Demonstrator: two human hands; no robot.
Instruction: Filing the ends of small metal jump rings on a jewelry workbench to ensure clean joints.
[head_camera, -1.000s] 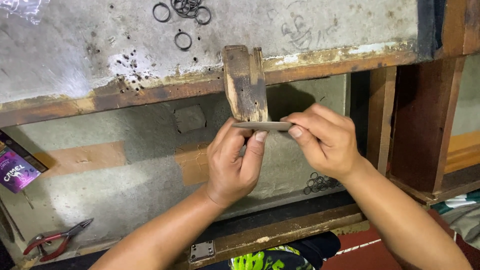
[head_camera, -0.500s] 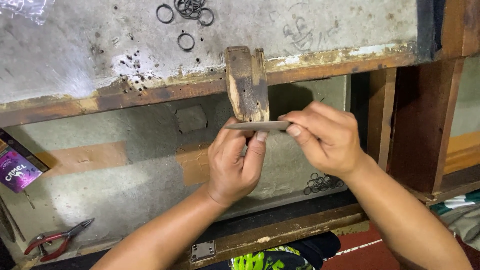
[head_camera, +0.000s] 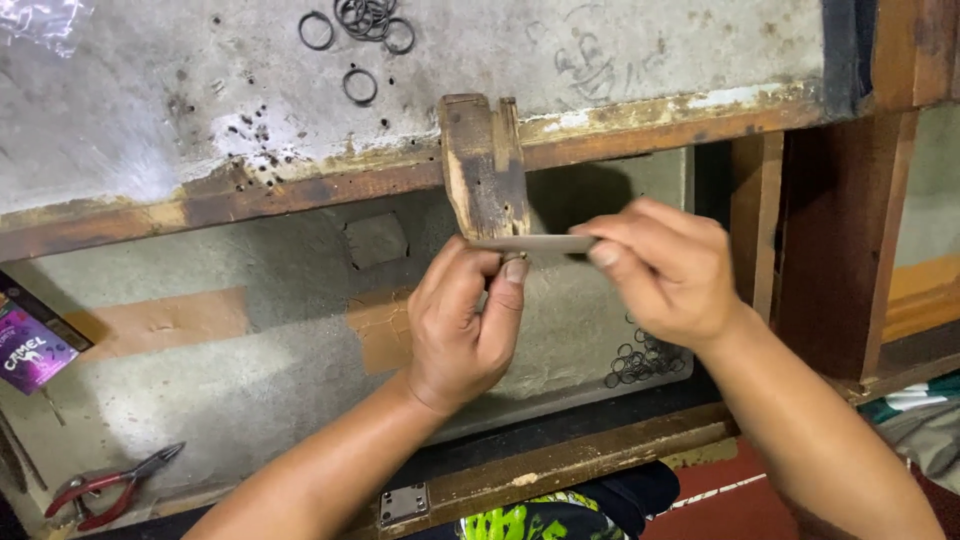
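The grey counter (head_camera: 620, 50) with its worn wooden edge fills the view above both hands, and the lower tray (head_camera: 200, 390) under it lies behind and below them; neither has shifted over the last second. The wooden peg (head_camera: 484, 165) juts from that edge straight above the left fingers, its tip just over them. The right hand (head_camera: 668, 268) pinches 1 end of a flat grey file (head_camera: 533, 243) between thumb and fingertips, closed firmly on it, and has slid a little rightward compared with a second ago, so the file reads as mid-stroke, drawn across the piece. The left hand (head_camera: 462, 320) is curled tight, thumb and forefinger pressed together just under the file at the peg's tip, on something too small to make out; it has hardly moved, which suggests it serves as the steady hold. Red-handled pliers (head_camera: 105, 488) lie well to the left and below the left fingers. A heap of dark rings (head_camera: 645, 360) sits just under the right fingers, and more loose rings (head_camera: 362, 30) lie on the counter, well above.
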